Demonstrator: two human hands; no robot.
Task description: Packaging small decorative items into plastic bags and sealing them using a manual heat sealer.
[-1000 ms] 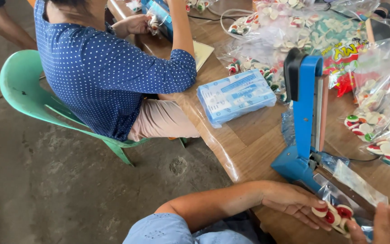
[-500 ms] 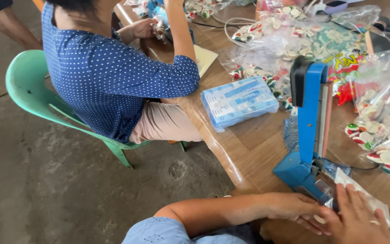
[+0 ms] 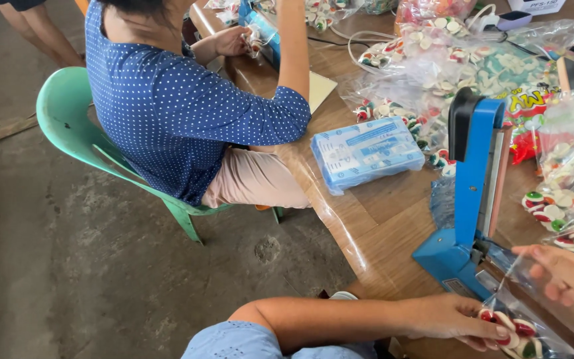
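While the long brown wooden table (image 3: 373,233) carries everything here, its largest load is a heap of clear plastic bags of round red, green and white candies (image 3: 473,73) spread over the far side. A co-worker in a blue dotted top (image 3: 181,106) sits at the table edge on a pale green plastic chair (image 3: 68,126). Next in size is the blue hand-lever heat sealer (image 3: 470,193), its arm raised nearly upright, base at the near table edge. Left of it lies a flat blue-and-white pack wrapped in clear film (image 3: 367,153).

The small clear plastic bag of round candies (image 3: 519,312) lies just right of the sealer's base, its long axis running from the near edge up and away toward the right, filled end nearest the person, open end pointing away. The left hand (image 3: 450,319) is clamped on that filled end, fingers curled over the candies. The right hand (image 3: 566,272) pinches the upper end of the film with fingers together.
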